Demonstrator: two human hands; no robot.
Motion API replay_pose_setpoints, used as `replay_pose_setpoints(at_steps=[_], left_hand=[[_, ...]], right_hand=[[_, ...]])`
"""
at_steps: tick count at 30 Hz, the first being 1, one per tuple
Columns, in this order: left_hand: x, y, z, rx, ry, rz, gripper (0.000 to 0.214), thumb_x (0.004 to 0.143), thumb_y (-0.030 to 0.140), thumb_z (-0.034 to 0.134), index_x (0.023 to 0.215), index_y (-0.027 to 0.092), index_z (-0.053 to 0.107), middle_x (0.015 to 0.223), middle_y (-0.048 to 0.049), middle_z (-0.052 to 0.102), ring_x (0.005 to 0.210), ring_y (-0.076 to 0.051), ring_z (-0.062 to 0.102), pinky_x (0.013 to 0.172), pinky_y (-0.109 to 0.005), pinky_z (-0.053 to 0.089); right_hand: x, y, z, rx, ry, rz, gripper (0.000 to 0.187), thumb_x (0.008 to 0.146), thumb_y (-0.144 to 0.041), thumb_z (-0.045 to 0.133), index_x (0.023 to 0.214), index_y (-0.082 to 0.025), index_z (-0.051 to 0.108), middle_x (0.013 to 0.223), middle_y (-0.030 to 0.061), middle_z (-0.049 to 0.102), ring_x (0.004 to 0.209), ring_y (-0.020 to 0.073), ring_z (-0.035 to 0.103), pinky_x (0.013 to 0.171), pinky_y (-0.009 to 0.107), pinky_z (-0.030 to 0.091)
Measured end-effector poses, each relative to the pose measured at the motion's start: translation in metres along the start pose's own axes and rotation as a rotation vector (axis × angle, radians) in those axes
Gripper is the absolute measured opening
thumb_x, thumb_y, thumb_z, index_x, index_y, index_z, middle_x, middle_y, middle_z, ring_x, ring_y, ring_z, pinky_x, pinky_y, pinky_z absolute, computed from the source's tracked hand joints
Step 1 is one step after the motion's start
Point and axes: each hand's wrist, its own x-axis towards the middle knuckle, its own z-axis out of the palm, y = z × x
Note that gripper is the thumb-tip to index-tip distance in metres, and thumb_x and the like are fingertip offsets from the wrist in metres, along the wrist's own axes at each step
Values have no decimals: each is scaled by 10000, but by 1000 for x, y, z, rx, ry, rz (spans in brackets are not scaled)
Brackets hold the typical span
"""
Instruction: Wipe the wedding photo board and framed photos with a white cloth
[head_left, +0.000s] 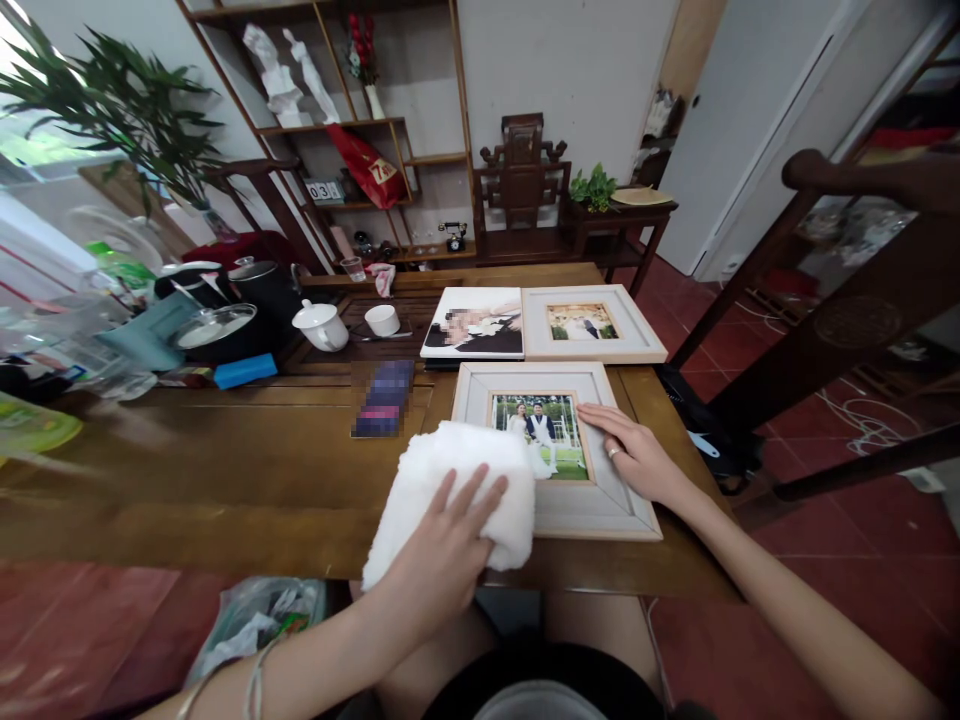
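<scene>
A pale framed photo (pixel 592 505) lies flat at the table's near edge. A fluffy white cloth (pixel 457 470) covers its left part. My left hand (pixel 446 555) presses flat on the cloth with fingers spread. My right hand (pixel 637 455), a ring on one finger, rests flat on the frame's right side with fingers stretched out.
Behind lie a second framed photo (pixel 592 325) and an unframed print (pixel 474 325). A dark booklet (pixel 382 398) sits left of the frame. White teapot (pixel 322 326), cup (pixel 382 319), pots (pixel 225 335) and clutter fill the left of the wooden table (pixel 225 470). A dark chair back (pixel 847 300) stands at the right.
</scene>
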Motion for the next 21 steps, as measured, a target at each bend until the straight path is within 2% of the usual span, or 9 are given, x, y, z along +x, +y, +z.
replay_pose_setpoints(at_steps=[3,5,9,12,14,17,21], left_hand=[[-8,-16,-6,8,39,-74,168,711,147,612,816,183,738,1505,-81,349,1384,-370,295,1092,-590,271],[-6,-32,-12,32,110,-147,196,699,105,577,790,180,733,1494,-69,370,1367,-349,340,1077,-558,325],[12,-68,-20,134,302,-274,245,715,31,503,758,136,721,1504,-91,347,1356,-330,368,1061,-484,374],[33,-90,-19,214,417,-286,249,716,13,499,715,137,714,1516,-74,328,1373,-339,334,1077,-497,341],[48,-97,-14,232,419,-242,252,716,19,512,745,151,724,1522,-55,320,1377,-338,323,1089,-519,311],[70,-103,-5,213,323,-168,270,727,51,524,850,157,739,1516,-68,336,1354,-339,358,1068,-513,336],[92,-108,-1,176,270,-157,323,772,101,508,1013,146,718,1508,-106,345,1381,-322,316,1094,-480,312]], right_hand=[[0,0,-1,-7,-6,0,608,742,-17,400,1277,-234,593,1336,58,588,1278,236,508,1113,532,367],[0,1,-1,-6,-9,-3,615,736,-17,401,1276,-237,595,1332,55,592,1274,238,513,1110,531,371],[0,1,-1,5,1,-9,615,724,-27,412,1269,-238,602,1325,53,599,1267,248,520,1107,539,373],[1,0,-1,9,6,-9,608,730,-32,408,1271,-230,601,1324,59,599,1265,248,520,1100,541,381],[1,0,-1,10,0,-9,611,732,-29,401,1278,-224,595,1325,64,598,1267,244,518,1100,537,382],[0,0,-1,1,-9,-4,611,733,-23,395,1279,-210,593,1331,74,591,1277,242,508,1108,532,372],[-1,0,0,-4,-1,14,602,737,-29,407,1272,-225,598,1335,68,589,1286,246,500,1115,541,357]])
